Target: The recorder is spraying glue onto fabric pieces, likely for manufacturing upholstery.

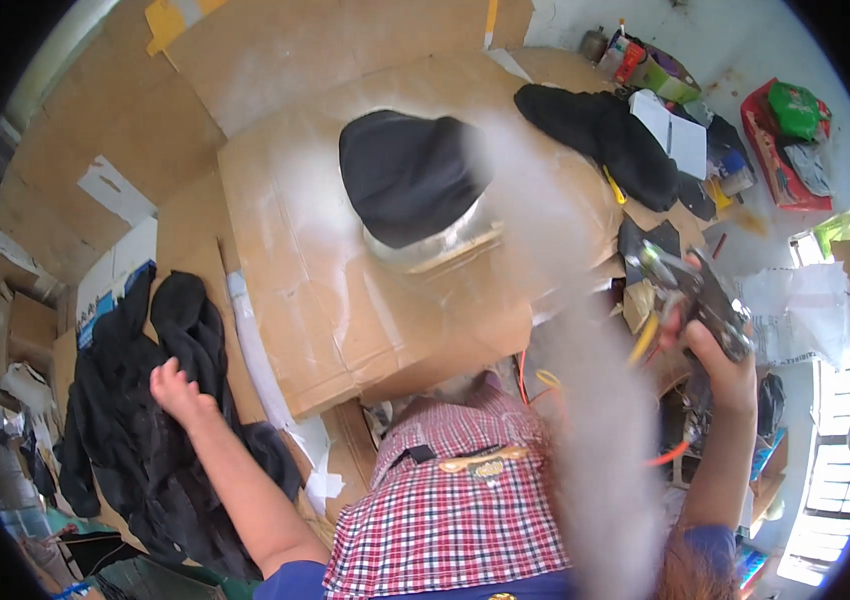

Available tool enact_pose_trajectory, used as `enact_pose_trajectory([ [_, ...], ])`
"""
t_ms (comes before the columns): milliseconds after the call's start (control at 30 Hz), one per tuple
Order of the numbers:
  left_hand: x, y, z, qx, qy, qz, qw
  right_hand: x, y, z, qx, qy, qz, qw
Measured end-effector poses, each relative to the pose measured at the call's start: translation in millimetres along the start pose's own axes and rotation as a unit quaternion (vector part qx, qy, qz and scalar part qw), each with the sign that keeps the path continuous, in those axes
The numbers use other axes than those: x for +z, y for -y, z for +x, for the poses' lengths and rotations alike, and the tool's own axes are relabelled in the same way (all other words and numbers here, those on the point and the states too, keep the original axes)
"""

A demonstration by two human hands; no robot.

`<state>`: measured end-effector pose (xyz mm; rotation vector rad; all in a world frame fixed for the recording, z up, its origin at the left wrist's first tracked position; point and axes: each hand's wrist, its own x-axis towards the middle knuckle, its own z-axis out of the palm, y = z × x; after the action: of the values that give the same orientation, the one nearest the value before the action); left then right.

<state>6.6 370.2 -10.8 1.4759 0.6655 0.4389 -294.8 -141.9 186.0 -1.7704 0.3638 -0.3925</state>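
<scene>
My right hand (pixel 710 355) is raised at the right, its fingers wrapped round a metal spray gun (pixel 690 285) with a dark body. Over the left side, my left hand (pixel 183 393) is held out above a heap of black fabric pieces (pixel 135 420). Its fingers are apart, with nothing seen in them. A black cloth piece (pixel 410 175) is draped over a pale rounded form (pixel 425 255), which stands on a cardboard-covered surface (pixel 295 330) in front of me. Part of the cloth's right edge is blurred.
A blurred whitish streak crosses the view near the camera. More black cloth pieces (pixel 600 135), a white box (pixel 670 135) and a red bag (pixel 785 150) lie at the far right. An orange hose (pixel 667 455) hangs below my right hand. Cardboard panels (pixel 105 140) stand behind.
</scene>
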Motion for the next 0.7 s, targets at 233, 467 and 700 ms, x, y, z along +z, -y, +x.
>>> enact_pose_trajectory([
  [233,91.3,30.9,-58.9,-0.05,0.115,-0.072,0.989,-1.6,5.9,-58.3,0.041,0.073,-0.001,0.996],
  [467,69.6,71.8,-59.8,-0.106,0.074,-0.076,0.989,11.0,35.4,-67.7,0.046,0.002,-0.06,0.997],
  [700,60.3,121.1,-57.4,-0.119,0.085,-0.108,0.983,70.4,63.2,-35.7,-0.037,0.106,-0.136,0.984],
])
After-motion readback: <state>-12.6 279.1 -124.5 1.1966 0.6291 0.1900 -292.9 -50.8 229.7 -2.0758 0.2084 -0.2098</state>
